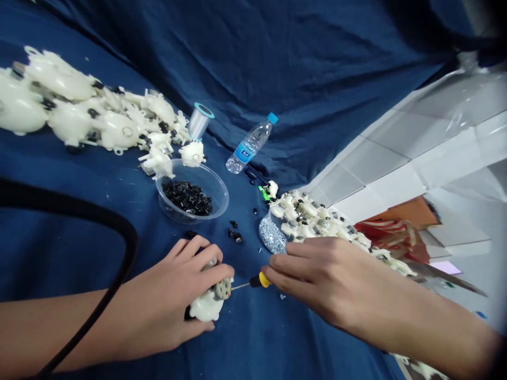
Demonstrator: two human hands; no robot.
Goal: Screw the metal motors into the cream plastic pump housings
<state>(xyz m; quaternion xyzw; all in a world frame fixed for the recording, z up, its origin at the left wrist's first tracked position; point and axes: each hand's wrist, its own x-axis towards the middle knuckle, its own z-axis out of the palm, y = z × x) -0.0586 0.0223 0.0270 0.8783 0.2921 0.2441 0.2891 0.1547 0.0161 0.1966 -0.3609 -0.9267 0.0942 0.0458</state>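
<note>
My left hand (174, 295) is wrapped round a white plastic part (207, 307) with a small grey-beige piece on it, low over the blue cloth. My right hand (320, 274) grips a screwdriver (259, 280) with a yellow and black handle. The screwdriver's thin shaft points left, and its tip meets the side of the held part. Just beyond my right fingers lies a clear container of small silvery screws (272, 235). A clear round bowl (222, 199) of small black pieces stands beyond my left hand.
White plastic parts (119, 129) are heaped at the back left, more (317, 216) at the right. A wire spool (199, 122) and a plastic bottle (250, 145) stand or lie behind the bowl. Loose black pieces (235, 235) are on the blue cloth. A dark cable (129, 237) crosses the left foreground.
</note>
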